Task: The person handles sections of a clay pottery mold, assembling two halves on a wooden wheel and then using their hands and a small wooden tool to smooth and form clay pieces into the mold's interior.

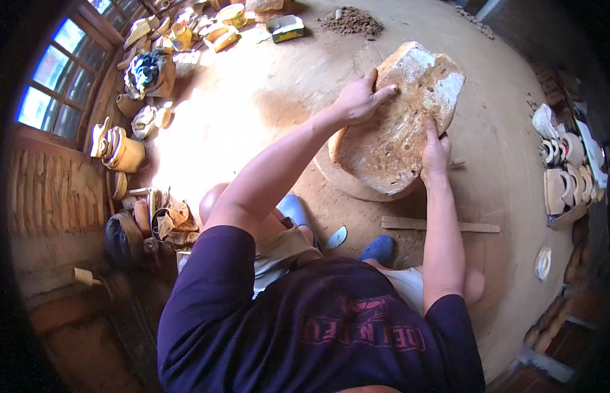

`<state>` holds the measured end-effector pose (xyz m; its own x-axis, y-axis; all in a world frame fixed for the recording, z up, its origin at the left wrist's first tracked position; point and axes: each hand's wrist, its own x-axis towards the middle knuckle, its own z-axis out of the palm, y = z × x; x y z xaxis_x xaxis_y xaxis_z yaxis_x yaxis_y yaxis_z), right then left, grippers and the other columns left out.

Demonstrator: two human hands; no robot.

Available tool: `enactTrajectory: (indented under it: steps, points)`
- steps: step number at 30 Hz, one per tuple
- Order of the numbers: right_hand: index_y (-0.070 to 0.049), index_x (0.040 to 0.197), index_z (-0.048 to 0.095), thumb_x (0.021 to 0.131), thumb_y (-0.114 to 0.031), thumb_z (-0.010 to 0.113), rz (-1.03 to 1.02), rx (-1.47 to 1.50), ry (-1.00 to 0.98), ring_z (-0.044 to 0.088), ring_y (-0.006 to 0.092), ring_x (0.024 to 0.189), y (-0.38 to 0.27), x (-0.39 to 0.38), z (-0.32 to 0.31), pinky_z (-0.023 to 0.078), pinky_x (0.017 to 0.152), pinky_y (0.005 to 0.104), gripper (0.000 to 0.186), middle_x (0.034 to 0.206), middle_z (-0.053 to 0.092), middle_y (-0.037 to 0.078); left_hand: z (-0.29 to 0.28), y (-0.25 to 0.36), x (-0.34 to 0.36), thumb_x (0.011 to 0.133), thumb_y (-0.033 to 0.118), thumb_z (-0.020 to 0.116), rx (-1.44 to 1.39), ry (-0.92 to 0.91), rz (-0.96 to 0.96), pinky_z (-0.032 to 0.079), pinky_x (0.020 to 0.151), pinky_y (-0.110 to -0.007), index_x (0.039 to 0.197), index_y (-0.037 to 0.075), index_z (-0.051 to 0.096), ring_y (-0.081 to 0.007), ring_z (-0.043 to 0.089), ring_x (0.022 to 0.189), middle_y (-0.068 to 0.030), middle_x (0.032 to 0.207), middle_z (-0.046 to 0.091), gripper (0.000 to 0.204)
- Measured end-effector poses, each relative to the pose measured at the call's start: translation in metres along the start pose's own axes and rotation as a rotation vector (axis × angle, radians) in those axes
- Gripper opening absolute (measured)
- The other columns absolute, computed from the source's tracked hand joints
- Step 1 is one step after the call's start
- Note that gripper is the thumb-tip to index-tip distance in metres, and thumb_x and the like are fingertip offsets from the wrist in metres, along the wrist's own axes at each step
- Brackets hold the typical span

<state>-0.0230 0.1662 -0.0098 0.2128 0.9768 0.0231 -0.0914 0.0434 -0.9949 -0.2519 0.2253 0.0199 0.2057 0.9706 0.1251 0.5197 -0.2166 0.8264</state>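
A large, rough, irregular slab [397,137], mottled tan with white patches, is held tilted in both hands. My left hand [364,98] grips its upper left edge, thumb over the top face. My right hand [435,150] grips it on the right side lower down, with a finger or thumb lying on the face. Beneath the slab is a round, low, clay-coloured disc [331,183], partly hidden by it; whether they touch I cannot tell. Near my feet lie a wooden plank [413,224] and a small pale-blue piece [337,236].
Pots, bowls and bags [125,150] line the window wall on the left, with a green-and-yellow box [285,28] and a soil heap [351,23] at the back. Curved pale pieces [567,183] are stacked at right. My blue-shod feet [376,249] are on the floor below.
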Motion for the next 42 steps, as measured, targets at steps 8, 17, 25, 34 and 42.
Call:
enactTrajectory:
  steps: [8, 17, 25, 34, 42]
  points:
    - [0.007, 0.137, 0.058, 0.098, -0.042, 0.075, 0.149, -0.047, -0.020, 0.062, 0.0207, 0.119, 0.023, 0.030, -0.003, 0.049, 0.102, 0.0372, 0.065, 0.133, 0.066, 0.012, 0.024, -0.044, 0.025, 0.095, 0.070, 0.056, -0.025, -0.020, -0.115, 0.052, 0.097, -0.050, 0.128, -0.009, 0.056, -0.0478, 0.066, 0.111, -0.0338, 0.114, 0.069, 0.085]
    - [0.008, 0.137, 0.059, 0.097, -0.046, 0.074, 0.295, -0.032, -0.038, 0.066, 0.0218, 0.113, 0.040, 0.043, 0.002, 0.053, 0.097, 0.0376, 0.069, 0.130, 0.067, 0.014, 0.035, -0.071, 0.039, 0.095, 0.070, 0.057, -0.014, -0.002, -0.175, 0.051, 0.097, -0.048, 0.123, -0.007, 0.063, -0.0457, 0.067, 0.113, -0.0330, 0.116, 0.069, 0.082]
    - [0.007, 0.142, 0.055, 0.103, -0.049, 0.063, 0.314, -0.115, -0.042, 0.066, 0.0226, 0.117, 0.056, 0.055, -0.010, 0.055, 0.098, 0.0389, 0.068, 0.136, 0.066, 0.014, 0.040, -0.070, 0.046, 0.095, 0.067, 0.059, -0.066, -0.064, -0.206, 0.050, 0.101, -0.048, 0.127, -0.007, 0.064, -0.0434, 0.066, 0.117, -0.0314, 0.120, 0.069, 0.080]
    - [0.009, 0.137, 0.059, 0.101, -0.047, 0.067, 0.337, -0.078, 0.006, 0.068, 0.0209, 0.111, 0.062, 0.056, -0.008, 0.056, 0.094, 0.0365, 0.066, 0.129, 0.068, 0.015, 0.042, -0.074, 0.056, 0.095, 0.068, 0.058, -0.034, -0.148, -0.238, 0.050, 0.101, -0.047, 0.125, -0.007, 0.065, -0.0433, 0.067, 0.116, -0.0317, 0.119, 0.069, 0.082]
    - [0.013, 0.133, 0.061, 0.096, -0.039, 0.076, 0.349, -0.070, 0.069, 0.067, 0.0242, 0.110, 0.071, 0.057, -0.006, 0.054, 0.094, 0.0382, 0.065, 0.126, 0.068, 0.019, 0.051, -0.091, 0.065, 0.094, 0.070, 0.058, 0.009, -0.154, -0.245, 0.050, 0.100, -0.047, 0.116, -0.008, 0.069, -0.0436, 0.067, 0.114, -0.0327, 0.116, 0.070, 0.081]
